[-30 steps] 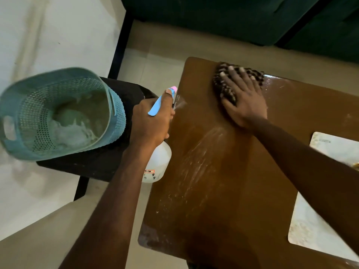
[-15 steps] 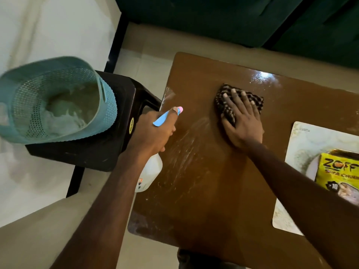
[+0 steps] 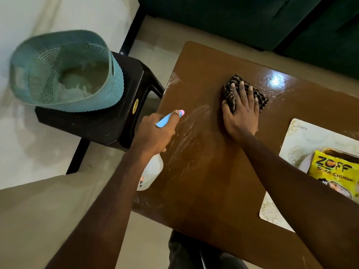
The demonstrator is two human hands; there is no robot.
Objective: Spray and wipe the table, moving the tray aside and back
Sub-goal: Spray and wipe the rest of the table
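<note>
The brown table (image 3: 204,191) fills the middle of the view, with wet streaks across its left half. My left hand (image 3: 153,134) grips a white spray bottle (image 3: 152,171) with a blue and pink head at the table's left edge, nozzle over the tabletop. My right hand (image 3: 240,117) lies flat on a dark checked cloth (image 3: 231,90), pressing it onto the table near the far side. A pale tray (image 3: 291,150) sits at the right edge of the table, holding a yellow packet (image 3: 334,171).
A black plastic stool (image 3: 108,129) stands left of the table with a teal perforated basket (image 3: 64,72) on it. A dark green sofa (image 3: 252,20) runs along the far side. A dark object (image 3: 194,253) shows under the table's near edge.
My right hand has drawn the cloth from the far edge toward me. The view has shifted so the tray and its yellow packet show more. My left hand still holds the bottle.
</note>
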